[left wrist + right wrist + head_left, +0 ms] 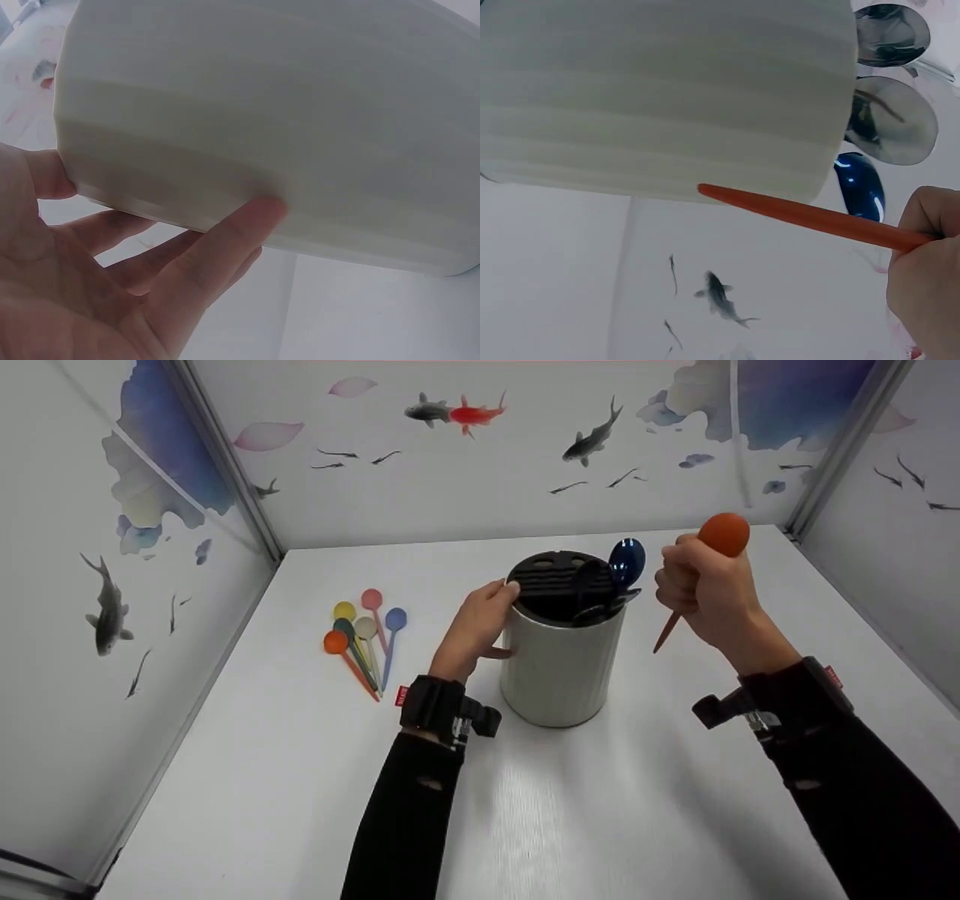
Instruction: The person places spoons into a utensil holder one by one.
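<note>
A cream utensil holder [559,679] with a black slotted top [559,577] stands upright on the table. My left hand [480,619] holds its left side near the rim, the thumb on the near wall; in the left wrist view, other fingertips are hidden behind it. A shiny blue spoon [627,561] and metal spoons [892,120] stick out of its right part. To the right of the holder, my right hand [709,592] grips an orange spoon [724,534] in a fist, bowl up and tapered handle pointing down. That spoon is apart from the holder.
Several coloured spoons lie fanned on the left of the table, among them a pink spoon [372,599], a blue-violet spoon [395,619] and another orange spoon [335,642]. White panels [480,502] printed with fish enclose the white table [300,780] at the back and sides.
</note>
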A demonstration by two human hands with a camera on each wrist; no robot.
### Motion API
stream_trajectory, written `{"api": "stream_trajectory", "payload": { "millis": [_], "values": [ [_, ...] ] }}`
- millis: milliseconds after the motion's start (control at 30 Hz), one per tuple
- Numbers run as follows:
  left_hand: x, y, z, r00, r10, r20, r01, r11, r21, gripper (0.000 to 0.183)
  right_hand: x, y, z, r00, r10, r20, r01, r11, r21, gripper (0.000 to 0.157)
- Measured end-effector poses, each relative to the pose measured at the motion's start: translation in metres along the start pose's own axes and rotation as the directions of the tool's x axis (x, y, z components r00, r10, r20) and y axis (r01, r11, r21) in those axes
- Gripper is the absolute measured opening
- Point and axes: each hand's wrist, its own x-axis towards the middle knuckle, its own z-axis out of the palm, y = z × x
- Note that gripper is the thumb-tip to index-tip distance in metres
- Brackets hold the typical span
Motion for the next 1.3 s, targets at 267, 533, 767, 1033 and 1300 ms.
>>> {"api": "stream_trajectory", "payload": {
  "millis": [267, 533, 767, 1033, 1300],
  "values": [
    [0.0, -0.002, 0.001, 1.0, -0.002, -0.003, 0.002, 1.0, -0.008, 0.049, 0.011, -0.015, 0.02, 0.996, -0.085, 0.006, 0.084, 0.993, 0.088, 0.043],
    [0.001, 0.0, 0.0, 1.0, 0.001, -0.011, -0.001, 1.0, -0.007, 0.049, 0.021, -0.025, 0.034, 0.99, -0.139, -0.035, 0.142, 0.984, 0.109, 0.04],
    [0.001, 0.001, -0.001, 1.0, 0.005, -0.002, -0.005, 1.0, 0.003, 0.05, 0.031, -0.024, 0.038, 0.981, -0.182, -0.063, 0.189, 0.973, 0.133, 0.037],
    [0.0, 0.0, -0.001, 1.0, 0.009, 0.005, -0.009, 1.0, 0.0, 0.05, 0.039, -0.008, 0.037, 0.969, -0.222, -0.108, 0.234, 0.966, 0.11, 0.04],
    [0.001, -0.002, 0.0, 1.0, 0.017, 0.004, -0.017, 1.0, 0.007, 0.049, 0.044, 0.011, 0.035, 0.965, -0.228, -0.132, 0.233, 0.972, 0.021, 0.041]
  ]
}}
